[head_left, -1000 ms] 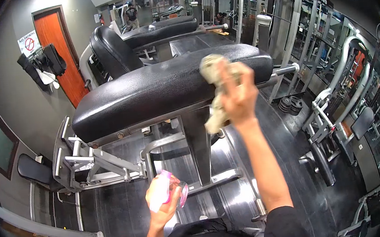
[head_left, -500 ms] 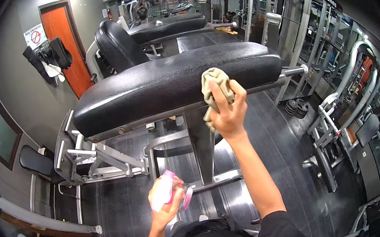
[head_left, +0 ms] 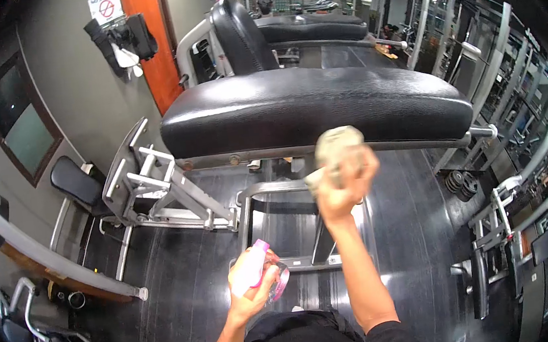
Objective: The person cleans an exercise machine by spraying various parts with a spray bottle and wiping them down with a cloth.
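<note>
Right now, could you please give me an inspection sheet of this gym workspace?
Surface: black padded bench, shiny, nothing lying on it.
Job's things: beige cloth; pink-capped spray bottle.
Clutter: weight plates on the floor.
Hands: right hand grips the cloth at the bench's front edge; left hand holds the bottle low.
Cables: nothing seen.
Surroundings: orange door, no-smoking sign, more machines behind.

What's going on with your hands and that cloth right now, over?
Right hand gripping cloth, near front edge of black bench pad. Left hand holds pink spray bottle. Nothing blocking.
</note>
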{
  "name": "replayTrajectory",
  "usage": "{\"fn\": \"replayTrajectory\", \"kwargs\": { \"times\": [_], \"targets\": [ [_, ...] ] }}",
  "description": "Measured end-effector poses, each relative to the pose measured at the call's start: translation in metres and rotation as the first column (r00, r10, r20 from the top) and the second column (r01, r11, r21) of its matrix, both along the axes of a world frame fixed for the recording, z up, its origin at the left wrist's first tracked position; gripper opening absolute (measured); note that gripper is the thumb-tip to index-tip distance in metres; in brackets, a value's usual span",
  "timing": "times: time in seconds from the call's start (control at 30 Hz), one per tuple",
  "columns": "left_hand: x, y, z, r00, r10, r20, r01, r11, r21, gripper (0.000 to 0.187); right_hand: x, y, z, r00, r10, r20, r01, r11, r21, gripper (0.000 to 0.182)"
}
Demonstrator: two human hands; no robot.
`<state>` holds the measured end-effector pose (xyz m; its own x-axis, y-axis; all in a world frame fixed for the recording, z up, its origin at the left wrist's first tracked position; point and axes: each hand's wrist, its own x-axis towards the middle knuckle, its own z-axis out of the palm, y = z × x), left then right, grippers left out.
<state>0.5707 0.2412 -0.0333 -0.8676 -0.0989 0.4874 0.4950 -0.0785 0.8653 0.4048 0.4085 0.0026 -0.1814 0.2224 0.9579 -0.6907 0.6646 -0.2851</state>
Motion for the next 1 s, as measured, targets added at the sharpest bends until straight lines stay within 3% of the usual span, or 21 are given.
{"fn": "replayTrajectory", "kwargs": {
  "times": [0.07,0.1,0.2,0.27,0.33,0.43,0.5,0.9,1.0],
  "targets": [
    [0.002,-0.007,0.001,1.0,0.022,0.003,-0.022,1.0,0.01,0.022,0.006,-0.038,0.005,0.982,0.188,0.036,-0.191,0.958,0.213,0.05],
    [0.003,-0.011,0.0,0.999,0.047,0.01,-0.047,0.999,-0.015,0.022,0.013,-0.059,0.009,0.975,0.203,0.093,-0.221,0.938,0.265,0.045],
    [0.007,-0.025,-0.002,0.994,0.106,0.011,-0.105,0.992,-0.073,0.022,0.019,-0.117,0.012,0.95,0.309,0.046,-0.305,0.888,0.344,0.038],
    [0.011,-0.035,0.0,0.99,0.139,0.003,-0.138,0.985,-0.107,0.022,0.018,-0.142,0.016,0.958,0.285,-0.015,-0.252,0.87,0.424,0.044],
    [0.015,-0.042,0.005,0.989,0.135,0.061,-0.134,0.991,-0.022,0.019,0.01,-0.157,0.019,0.993,0.108,-0.048,-0.074,0.885,0.46,0.044],
    [0.015,-0.053,0.001,0.982,0.186,0.047,-0.186,0.982,0.009,0.021,0.002,-0.164,0.01,0.995,0.044,-0.09,0.003,0.885,0.466,0.045],
    [0.016,-0.054,0.001,0.978,0.2,0.057,-0.202,0.979,0.032,0.021,0.0,-0.154,0.005,0.991,-0.04,-0.13,0.102,0.85,0.516,0.037],
    [0.018,-0.063,-0.007,0.986,0.166,0.035,-0.165,0.986,-0.022,0.019,-0.007,-0.082,0.008,0.968,-0.021,-0.249,0.189,0.717,0.671,0.036],
    [0.02,-0.062,-0.003,0.988,0.148,0.036,-0.147,0.989,-0.022,0.019,-0.006,-0.056,0.01,0.992,0.021,-0.126,0.074,0.706,0.704,0.039]
  ]
}}
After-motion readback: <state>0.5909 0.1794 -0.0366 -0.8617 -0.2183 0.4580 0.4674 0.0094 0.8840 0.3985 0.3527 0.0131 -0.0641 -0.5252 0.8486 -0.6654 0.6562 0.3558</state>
